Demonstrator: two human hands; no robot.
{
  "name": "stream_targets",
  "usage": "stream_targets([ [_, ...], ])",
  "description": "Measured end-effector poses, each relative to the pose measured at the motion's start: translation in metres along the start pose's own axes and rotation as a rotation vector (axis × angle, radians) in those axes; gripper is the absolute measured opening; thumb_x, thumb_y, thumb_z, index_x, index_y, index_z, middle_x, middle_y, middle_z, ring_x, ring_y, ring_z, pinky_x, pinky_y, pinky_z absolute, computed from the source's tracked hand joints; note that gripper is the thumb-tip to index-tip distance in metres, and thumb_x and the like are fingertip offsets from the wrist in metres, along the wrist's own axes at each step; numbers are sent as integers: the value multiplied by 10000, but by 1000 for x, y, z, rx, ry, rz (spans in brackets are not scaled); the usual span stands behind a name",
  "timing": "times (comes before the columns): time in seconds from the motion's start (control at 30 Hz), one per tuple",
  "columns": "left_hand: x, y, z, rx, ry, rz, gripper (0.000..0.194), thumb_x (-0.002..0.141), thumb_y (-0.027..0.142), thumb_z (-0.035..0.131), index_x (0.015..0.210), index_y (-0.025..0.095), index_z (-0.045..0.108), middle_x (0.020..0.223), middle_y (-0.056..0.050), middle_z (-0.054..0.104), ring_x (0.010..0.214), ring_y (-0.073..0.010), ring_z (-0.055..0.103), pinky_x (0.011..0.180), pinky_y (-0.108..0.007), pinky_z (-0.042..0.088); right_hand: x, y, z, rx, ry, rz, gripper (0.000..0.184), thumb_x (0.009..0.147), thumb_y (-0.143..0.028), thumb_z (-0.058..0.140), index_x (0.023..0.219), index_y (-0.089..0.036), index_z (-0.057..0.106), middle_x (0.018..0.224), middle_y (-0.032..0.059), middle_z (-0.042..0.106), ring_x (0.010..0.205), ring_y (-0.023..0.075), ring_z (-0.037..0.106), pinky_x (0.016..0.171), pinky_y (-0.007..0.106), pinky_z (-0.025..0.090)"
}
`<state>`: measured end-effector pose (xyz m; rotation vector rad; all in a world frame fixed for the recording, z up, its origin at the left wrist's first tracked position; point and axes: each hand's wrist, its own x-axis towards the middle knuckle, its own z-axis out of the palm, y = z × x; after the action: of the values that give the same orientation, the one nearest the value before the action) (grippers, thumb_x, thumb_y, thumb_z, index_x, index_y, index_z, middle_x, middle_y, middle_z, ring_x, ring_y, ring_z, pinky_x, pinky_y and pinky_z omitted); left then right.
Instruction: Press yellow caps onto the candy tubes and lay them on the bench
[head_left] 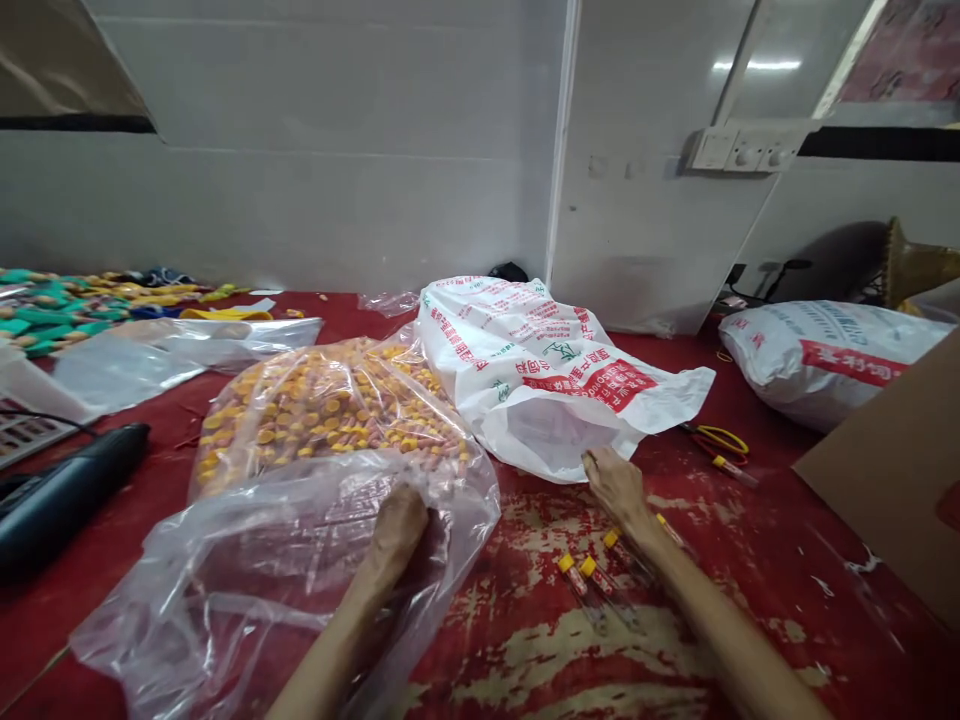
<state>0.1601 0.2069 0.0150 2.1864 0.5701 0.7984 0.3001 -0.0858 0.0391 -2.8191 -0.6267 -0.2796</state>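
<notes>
A large clear plastic bag [255,590] lies on the red table, its upper part full of small yellow-capped pieces [330,410]. My left hand [401,525] is closed on the clear bag near its contents, fingertips hidden. A white woven sack [517,350] with red and green print lies beside it, its mouth facing me. My right hand [616,487] pinches the lower rim of that mouth. Below my right hand, several small clear tubes with yellow caps [581,580] rest on the worn tabletop.
Yellow-handled scissors [720,438] and another tube [735,470] lie to the right. A filled white sack [817,355] and a cardboard sheet [892,480] stand at the far right. Far left are a black device [75,490] and a colourful pile [67,310]. A wall closes off the back.
</notes>
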Motion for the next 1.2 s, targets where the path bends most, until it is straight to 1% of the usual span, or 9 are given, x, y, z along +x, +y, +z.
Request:
stream_targets([
  [0.2,-52,7,-48,-36,117,-243,195,654,392,613,658,197,605,605,-3,626,574,-193,590,572,-293,454,80,-20,30,26,-100,56,235,936,-180,434,1055,-77,608,983,142,657,883,212,634,764,337,462],
  [0.33,-94,20,-71,-600,175,-543,291,560,386,757,667,176,585,591,29,613,505,-133,552,497,-241,453,87,-20,38,71,-134,62,324,893,-105,396,1153,7,553,1031,250,615,913,291,622,757,402,446],
  [0.47,-118,31,-85,-908,306,-651,319,431,222,833,637,158,598,613,33,643,561,-106,597,536,-187,470,77,-15,25,156,-139,8,521,815,-145,467,1315,-3,429,1048,262,588,876,321,630,732,403,439],
  [0.57,-130,43,-88,-1081,328,-730,395,412,174,841,755,177,646,678,34,675,601,-120,637,597,-216,509,46,-19,5,291,-128,-4,538,839,-248,446,1344,-78,373,964,138,609,739,222,640,678,338,470],
  [0.67,-143,61,-84,-1192,224,-786,386,416,142,840,762,167,668,699,17,687,627,-134,656,646,-242,528,-15,-33,-15,898,-119,62,486,800,-422,533,1189,-148,435,792,17,603,545,150,584,543,281,478],
  [0.73,-153,74,-79,-1243,152,-798,345,426,133,837,725,164,667,694,11,690,643,-148,665,659,-258,535,-64,-47,-26,1293,-155,94,458,704,-450,677,1026,-196,473,788,6,623,549,142,582,526,267,485],
  [0.8,-163,86,-72,-1268,99,-808,328,447,137,835,727,169,666,698,11,695,661,-157,671,678,-276,542,-110,-62,-35,1468,-218,107,403,695,-395,727,956,-216,478,861,27,656,628,149,610,568,267,510],
  [0.93,-184,102,-59,-1260,11,-817,315,489,168,838,747,162,658,745,-9,710,717,-173,678,724,-299,540,-168,-81,-42,1584,-220,104,314,737,-337,714,935,-219,500,911,46,667,730,173,636,636,294,541],
  [1.2,-214,109,-43,-1129,-53,-740,295,507,205,844,759,169,696,740,10,692,707,-122,626,711,-223,479,-195,-79,-34,1558,-262,64,242,766,-302,703,926,-220,541,973,44,670,864,172,638,760,282,522],
])
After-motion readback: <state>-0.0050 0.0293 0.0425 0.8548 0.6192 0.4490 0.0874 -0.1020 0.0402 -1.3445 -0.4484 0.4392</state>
